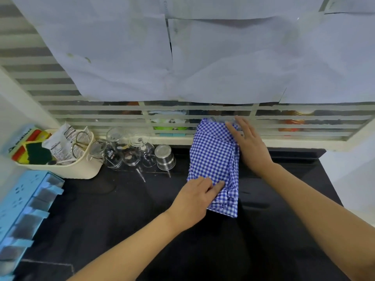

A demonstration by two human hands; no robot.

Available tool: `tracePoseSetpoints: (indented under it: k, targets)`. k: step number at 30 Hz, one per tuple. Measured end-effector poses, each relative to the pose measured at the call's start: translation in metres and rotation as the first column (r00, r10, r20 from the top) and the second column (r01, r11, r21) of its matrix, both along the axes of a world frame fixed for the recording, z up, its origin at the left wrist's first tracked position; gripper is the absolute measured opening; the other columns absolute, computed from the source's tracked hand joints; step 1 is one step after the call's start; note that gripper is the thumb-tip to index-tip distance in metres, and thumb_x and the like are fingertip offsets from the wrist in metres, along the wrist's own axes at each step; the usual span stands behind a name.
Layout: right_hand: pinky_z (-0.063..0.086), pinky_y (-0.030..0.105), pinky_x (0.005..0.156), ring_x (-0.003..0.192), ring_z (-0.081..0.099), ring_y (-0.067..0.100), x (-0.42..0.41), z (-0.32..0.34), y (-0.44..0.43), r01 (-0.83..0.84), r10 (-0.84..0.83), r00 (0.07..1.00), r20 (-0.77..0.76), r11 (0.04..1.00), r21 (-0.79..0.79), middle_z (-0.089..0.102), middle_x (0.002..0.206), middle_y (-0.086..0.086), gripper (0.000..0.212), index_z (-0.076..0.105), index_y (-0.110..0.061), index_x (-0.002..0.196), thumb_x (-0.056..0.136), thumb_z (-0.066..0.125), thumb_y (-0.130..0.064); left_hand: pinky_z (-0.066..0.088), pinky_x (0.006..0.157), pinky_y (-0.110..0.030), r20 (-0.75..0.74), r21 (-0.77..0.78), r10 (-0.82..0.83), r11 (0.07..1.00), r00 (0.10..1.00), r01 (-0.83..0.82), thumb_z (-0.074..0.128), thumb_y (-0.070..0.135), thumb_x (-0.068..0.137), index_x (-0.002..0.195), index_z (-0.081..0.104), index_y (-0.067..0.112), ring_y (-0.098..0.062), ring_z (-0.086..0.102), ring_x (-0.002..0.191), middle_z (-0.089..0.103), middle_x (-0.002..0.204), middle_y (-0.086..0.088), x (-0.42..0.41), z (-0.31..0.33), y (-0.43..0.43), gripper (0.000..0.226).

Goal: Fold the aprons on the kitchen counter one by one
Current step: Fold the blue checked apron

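A blue-and-white checked apron (pixel 213 159) lies folded into a long narrow strip on the black counter (pixel 121 209), its far end up against the window ledge. My left hand (pixel 194 199) rests flat on the strip's near end, fingers straight and pressing the cloth. My right hand (pixel 249 145) lies flat along the strip's right edge near the far end, fingers stretched out over the fabric. No other apron is in view.
Left of the apron stand several upturned glasses (pixel 121 151) and a steel cup (pixel 164 157). A cream basket (pixel 81 169) with sponges, a packet and scissors sits at the far left. A light blue rack (pixel 24 209) hangs along the left edge. Paper sheets (pixel 182 57) cover the window.
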State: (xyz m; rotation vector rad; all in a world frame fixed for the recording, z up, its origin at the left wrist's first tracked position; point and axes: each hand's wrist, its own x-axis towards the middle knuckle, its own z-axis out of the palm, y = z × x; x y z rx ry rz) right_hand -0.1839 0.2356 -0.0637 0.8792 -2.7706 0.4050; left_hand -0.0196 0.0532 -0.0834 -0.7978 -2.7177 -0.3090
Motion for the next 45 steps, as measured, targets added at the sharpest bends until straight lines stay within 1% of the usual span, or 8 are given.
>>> tracePoseSetpoints:
  k: [9, 13, 17, 22, 29, 36, 40, 45]
  targets:
    - [-0.006, 0.029, 0.118, 0.138, -0.032, 0.01, 0.11, -0.107, 0.085, -0.565, 0.383, 0.78, 0.495, 0.771, 0.293, -0.032, 0.151, -0.011, 0.108, -0.023, -0.035, 0.144, 0.079, 0.051, 0.009, 0.056, 0.067, -0.025, 0.495, 0.015, 0.157, 0.982, 0.854, -0.189, 0.079, 0.004, 0.056, 0.125, 0.061, 0.007, -0.019, 0.064, 0.075, 0.062, 0.093, -0.004, 0.044, -0.104, 0.065, 0.072]
    - [-0.014, 0.023, 0.116, 0.135, -0.032, -0.004, 0.125, -0.116, 0.101, -0.603, 0.397, 0.662, 0.636, 0.786, 0.138, -0.03, 0.149, -0.022, 0.095, -0.017, -0.04, 0.144, 0.089, 0.055, -0.016, 0.042, 0.1, -0.031, 0.683, 0.14, 0.107, 0.952, 0.722, -0.273, 0.051, 0.006, 0.085, 0.137, 0.048, 0.013, -0.023, 0.053, 0.111, 0.053, 0.126, -0.007, 0.044, -0.097, 0.087, 0.052]
    - [-0.018, 0.018, 0.113, 0.141, -0.024, 0.002, 0.12, -0.118, 0.108, -0.589, 0.488, 0.722, 0.49, 0.806, 0.065, -0.021, 0.156, -0.016, 0.08, -0.002, -0.034, 0.151, 0.09, 0.048, -0.046, 0.044, 0.095, -0.027, 0.739, 0.309, -0.015, 0.896, 0.673, -0.319, 0.05, 0.01, 0.09, 0.119, 0.063, 0.01, -0.02, 0.057, 0.104, 0.062, 0.117, -0.009, 0.04, -0.09, 0.096, 0.032]
    - [0.016, 0.032, 0.118, 0.136, 0.032, 0.012, 0.112, -0.142, 0.114, -0.654, 0.576, 0.709, 0.407, 0.753, 0.072, 0.047, 0.144, -0.001, 0.057, 0.051, -0.018, 0.136, 0.087, 0.041, -0.047, 0.036, 0.089, -0.014, 0.733, 0.363, -0.024, 0.859, 0.679, -0.361, 0.059, 0.013, 0.09, 0.121, 0.063, 0.01, -0.011, 0.055, 0.099, 0.064, 0.113, -0.008, 0.047, -0.086, 0.106, 0.031]
    - [0.028, 0.023, 0.111, 0.128, 0.04, 0.004, 0.111, -0.161, 0.122, -0.428, 0.491, 0.736, 0.466, 0.871, -0.241, 0.052, 0.133, -0.011, 0.043, 0.061, -0.025, 0.126, 0.084, 0.07, -0.018, 0.004, 0.119, -0.024, 0.735, 0.106, 0.101, 0.96, 0.671, -0.261, 0.074, 0.061, 0.069, 0.15, 0.025, 0.026, 0.0, 0.015, 0.141, 0.025, 0.154, 0.013, 0.065, -0.09, 0.079, 0.101]
    - [0.039, 0.027, 0.056, 0.054, 0.051, 0.006, 0.091, -0.14, 0.104, -0.173, 0.321, 0.655, 0.684, 0.945, -0.278, 0.059, 0.055, -0.002, 0.03, 0.058, -0.014, 0.059, 0.086, 0.068, -0.024, 0.032, 0.098, -0.003, 0.824, 0.393, 0.075, 0.638, 0.561, -0.662, 0.083, 0.036, 0.071, 0.125, 0.045, 0.046, 0.017, 0.046, 0.112, 0.049, 0.123, 0.034, 0.067, -0.095, 0.096, 0.067]
    - [0.047, 0.021, 0.072, 0.077, 0.063, 0.004, 0.079, -0.122, 0.102, -0.176, 0.357, 0.412, 0.839, 0.934, -0.311, 0.071, 0.084, -0.007, 0.022, 0.07, -0.016, 0.082, 0.079, 0.074, -0.037, 0.052, 0.087, -0.022, 0.841, 0.528, -0.011, 0.229, 0.54, -0.818, 0.061, 0.029, 0.092, 0.103, 0.072, 0.012, -0.011, 0.069, 0.094, 0.074, 0.1, 0.003, 0.061, -0.097, 0.103, 0.023]
    - [0.044, 0.018, 0.07, 0.068, 0.062, 0.002, 0.079, -0.119, 0.089, 0.052, 0.292, 0.312, 0.904, 0.945, -0.324, 0.068, 0.072, -0.013, 0.028, 0.065, -0.022, 0.065, 0.084, 0.067, -0.042, 0.042, 0.057, -0.023, 0.885, 0.441, 0.108, 0.123, 0.454, -0.889, 0.058, 0.043, 0.088, 0.057, 0.05, 0.004, -0.011, 0.053, 0.054, 0.055, 0.058, -0.005, 0.044, -0.105, 0.098, 0.051]
